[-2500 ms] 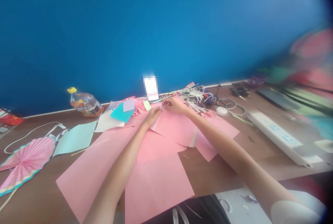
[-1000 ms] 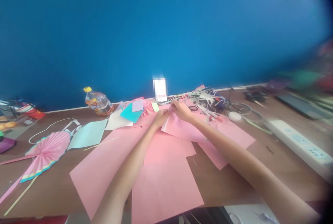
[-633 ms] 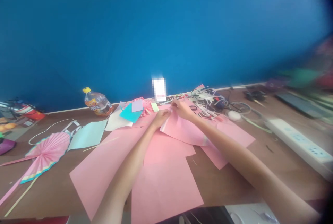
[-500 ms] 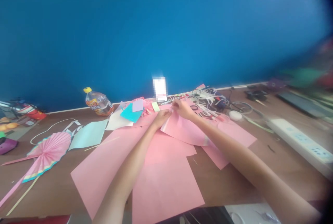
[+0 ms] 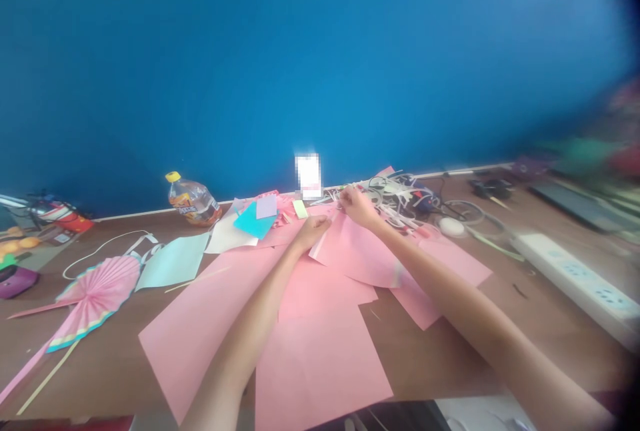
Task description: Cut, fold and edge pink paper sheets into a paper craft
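Observation:
My left hand (image 5: pixel 313 229) is closed in a pinch at the far corner of a curved pink paper sheet (image 5: pixel 367 251), which has a pale strip along its left edge. Slightly farther off and to the right, my right hand (image 5: pixel 357 206) has its fingers pinched together above the same sheet's far end. What sits between those right fingertips is too small to make out. Beneath both forearms lie more pink sheets (image 5: pixel 320 357), overlapping on the brown table (image 5: pixel 440 357).
Left are a pink folded paper fan (image 5: pixel 100 287), a pale blue sheet (image 5: pixel 173 261) and a drink bottle (image 5: pixel 193 201). Small coloured papers (image 5: pixel 255 219) lie behind my left hand. A heap of paper strips (image 5: pixel 400 194) is behind my right hand; a white power strip (image 5: pixel 575 277) lies right.
My right hand has moved slightly right, away from my left hand, so a gap now shows between their fingertips. My left hand stays at the sheet's corner. The view has shifted a little.

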